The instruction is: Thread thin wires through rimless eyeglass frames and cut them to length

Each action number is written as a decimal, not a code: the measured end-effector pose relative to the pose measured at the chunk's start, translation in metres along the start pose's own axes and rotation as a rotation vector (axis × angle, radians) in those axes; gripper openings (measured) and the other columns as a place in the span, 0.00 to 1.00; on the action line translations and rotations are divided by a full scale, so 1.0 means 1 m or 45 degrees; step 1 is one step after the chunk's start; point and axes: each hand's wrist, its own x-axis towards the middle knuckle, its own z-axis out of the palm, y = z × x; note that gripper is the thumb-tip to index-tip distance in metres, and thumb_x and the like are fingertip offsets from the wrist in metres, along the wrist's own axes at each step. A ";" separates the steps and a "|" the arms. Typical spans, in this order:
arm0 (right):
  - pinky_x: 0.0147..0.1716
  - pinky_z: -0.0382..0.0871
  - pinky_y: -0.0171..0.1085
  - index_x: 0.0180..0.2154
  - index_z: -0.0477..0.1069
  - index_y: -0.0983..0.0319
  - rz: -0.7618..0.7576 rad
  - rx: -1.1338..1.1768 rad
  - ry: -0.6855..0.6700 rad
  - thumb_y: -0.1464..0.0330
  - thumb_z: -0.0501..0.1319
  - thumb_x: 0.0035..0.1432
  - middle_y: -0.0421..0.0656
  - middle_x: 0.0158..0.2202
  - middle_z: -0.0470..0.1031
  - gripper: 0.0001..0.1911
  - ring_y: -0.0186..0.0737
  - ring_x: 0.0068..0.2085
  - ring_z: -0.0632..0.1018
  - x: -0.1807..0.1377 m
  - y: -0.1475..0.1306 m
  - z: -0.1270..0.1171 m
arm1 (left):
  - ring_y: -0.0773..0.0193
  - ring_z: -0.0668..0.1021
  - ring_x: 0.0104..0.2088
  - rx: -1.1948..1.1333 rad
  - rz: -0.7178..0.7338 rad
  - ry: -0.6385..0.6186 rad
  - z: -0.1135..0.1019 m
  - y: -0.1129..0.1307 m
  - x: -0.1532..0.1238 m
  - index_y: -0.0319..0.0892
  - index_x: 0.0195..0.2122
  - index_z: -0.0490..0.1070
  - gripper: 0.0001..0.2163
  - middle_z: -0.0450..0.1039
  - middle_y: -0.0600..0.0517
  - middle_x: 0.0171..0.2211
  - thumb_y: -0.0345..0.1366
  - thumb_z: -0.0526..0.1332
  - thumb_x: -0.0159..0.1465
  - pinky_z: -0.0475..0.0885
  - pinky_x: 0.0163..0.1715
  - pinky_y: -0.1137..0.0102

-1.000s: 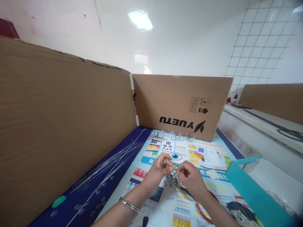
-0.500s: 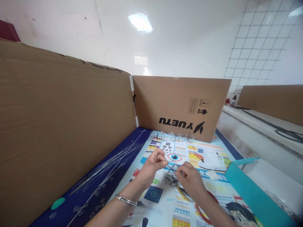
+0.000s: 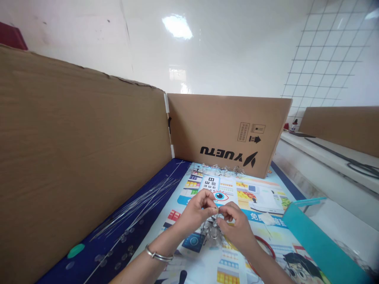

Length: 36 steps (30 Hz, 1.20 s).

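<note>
My left hand and my right hand meet over the printed mat, fingertips almost touching. Thumb and forefinger are pinched together on each. Between and below them hangs a tangled bunch of thin wire and clear pieces, its top between the fingertips. Exactly what kind of pieces they are is too small to tell. Partly behind my right hand and forearm lie a curved red handle and a yellow one, perhaps of one tool. A silver bangle circles my left wrist.
Cardboard panels stand at the left and back. Long thin wires and clear discs lie on blue cloth at left. More wire pieces line the back panel. A teal box stands right, near white tissue.
My hands have drawn together, the left moving right and slightly down. The wire bunch now hangs below the fingertips, and my right forearm covers more of the yellow handle.
</note>
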 end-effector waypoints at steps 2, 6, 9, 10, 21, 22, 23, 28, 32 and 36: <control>0.31 0.63 0.33 0.31 0.73 0.60 0.008 0.089 -0.027 0.72 0.59 0.47 0.39 0.29 0.64 0.07 0.36 0.31 0.67 0.000 -0.002 0.000 | 0.69 0.70 0.26 0.057 0.011 0.017 0.000 0.000 -0.001 0.41 0.35 0.63 0.11 0.69 0.57 0.25 0.29 0.64 0.53 0.61 0.28 0.75; 0.32 0.62 0.34 0.31 0.74 0.60 0.064 0.240 -0.044 0.67 0.60 0.50 0.39 0.28 0.63 0.06 0.36 0.31 0.66 -0.002 -0.005 0.001 | 0.69 0.70 0.26 0.099 0.022 0.023 0.002 0.001 -0.002 0.42 0.34 0.63 0.10 0.70 0.57 0.25 0.28 0.63 0.53 0.61 0.28 0.75; 0.31 0.61 0.34 0.31 0.74 0.60 0.140 0.361 -0.046 0.65 0.60 0.50 0.38 0.28 0.62 0.06 0.35 0.30 0.65 -0.004 -0.008 0.002 | 0.69 0.70 0.26 0.079 0.024 0.009 0.003 0.003 -0.003 0.42 0.34 0.63 0.10 0.70 0.57 0.24 0.28 0.62 0.53 0.61 0.28 0.74; 0.30 0.60 0.33 0.30 0.73 0.60 0.174 0.402 -0.046 0.65 0.60 0.50 0.38 0.28 0.62 0.06 0.35 0.30 0.65 -0.004 -0.009 0.002 | 0.69 0.71 0.26 0.069 0.026 -0.003 0.003 0.003 -0.003 0.41 0.35 0.63 0.10 0.70 0.57 0.25 0.28 0.62 0.53 0.62 0.28 0.74; 0.36 0.62 0.36 0.23 0.68 0.60 0.077 0.233 -0.005 0.71 0.59 0.48 0.38 0.28 0.66 0.03 0.38 0.34 0.69 -0.004 0.001 0.009 | 0.71 0.67 0.27 -0.070 0.123 0.153 0.005 0.012 -0.005 0.41 0.29 0.60 0.08 0.63 0.58 0.25 0.26 0.60 0.55 0.62 0.28 0.75; 0.37 0.62 0.36 0.23 0.68 0.60 0.055 0.215 -0.005 0.71 0.59 0.47 0.39 0.28 0.66 0.03 0.39 0.35 0.69 -0.004 0.003 0.010 | 0.71 0.67 0.27 -0.074 0.146 0.183 0.003 0.016 -0.005 0.41 0.29 0.60 0.08 0.63 0.58 0.25 0.26 0.60 0.55 0.62 0.29 0.75; 0.37 0.62 0.37 0.23 0.68 0.60 0.037 0.198 -0.005 0.72 0.59 0.47 0.39 0.29 0.66 0.03 0.39 0.35 0.70 -0.004 0.004 0.011 | 0.71 0.67 0.27 -0.082 0.171 0.205 0.001 0.021 -0.005 0.42 0.29 0.59 0.08 0.63 0.58 0.25 0.26 0.60 0.55 0.62 0.29 0.75; 0.38 0.62 0.38 0.24 0.68 0.59 -0.102 0.114 0.035 0.74 0.59 0.48 0.39 0.29 0.66 0.05 0.39 0.36 0.70 -0.006 0.002 0.015 | 0.71 0.67 0.28 -0.080 0.267 0.231 -0.005 0.044 -0.010 0.41 0.29 0.59 0.09 0.64 0.58 0.26 0.26 0.61 0.55 0.63 0.30 0.75; 0.38 0.62 0.38 0.26 0.69 0.59 -0.192 0.074 0.066 0.76 0.59 0.47 0.40 0.29 0.66 0.05 0.39 0.36 0.69 -0.007 0.000 0.016 | 0.70 0.68 0.28 -0.009 0.294 0.202 -0.005 0.058 -0.017 0.41 0.28 0.59 0.09 0.65 0.57 0.26 0.26 0.61 0.55 0.63 0.29 0.75; 0.38 0.63 0.38 0.26 0.68 0.59 -0.184 0.066 0.058 0.76 0.58 0.48 0.40 0.30 0.66 0.06 0.39 0.36 0.69 -0.008 0.002 0.017 | 0.69 0.68 0.28 0.073 0.306 0.195 -0.005 0.066 -0.022 0.41 0.28 0.60 0.08 0.65 0.56 0.26 0.27 0.61 0.55 0.63 0.29 0.74</control>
